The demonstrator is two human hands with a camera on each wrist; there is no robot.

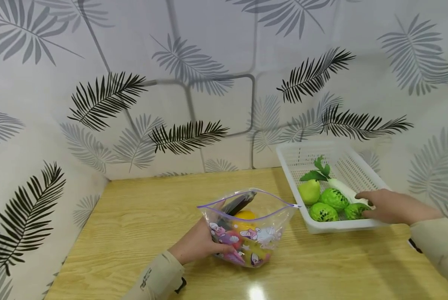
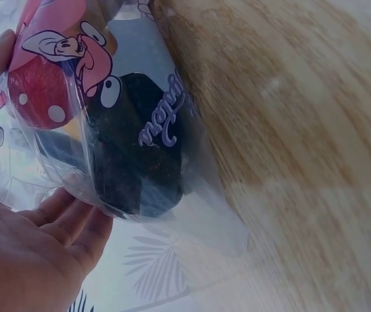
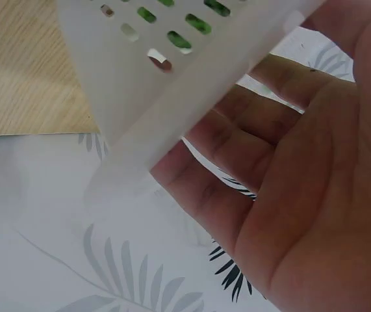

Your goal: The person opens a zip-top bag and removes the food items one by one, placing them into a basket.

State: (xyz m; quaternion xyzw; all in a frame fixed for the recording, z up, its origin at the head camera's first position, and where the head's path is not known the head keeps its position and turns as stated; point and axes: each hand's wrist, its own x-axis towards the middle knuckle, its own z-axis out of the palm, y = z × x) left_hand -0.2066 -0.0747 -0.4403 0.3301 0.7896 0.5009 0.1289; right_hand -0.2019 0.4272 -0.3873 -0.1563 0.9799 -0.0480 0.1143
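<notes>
My left hand grips a clear zip bag with a purple seal and cartoon prints, thumb on the front and fingers behind. The bag's mouth gapes upward. Inside are a dark eggplant-like piece, an orange-yellow fruit and a red round piece; others are partly hidden by the print. Over the right rim of a white basket, my right hand reaches in with spread fingers beside a dark-mottled green fruit. Its fingertips are hidden by the basket wall in the right wrist view.
The basket also holds a yellow-green pear, more mottled green fruits and a white radish with green leaves. It stands at the right of the wooden table, near a leaf-patterned cloth backdrop.
</notes>
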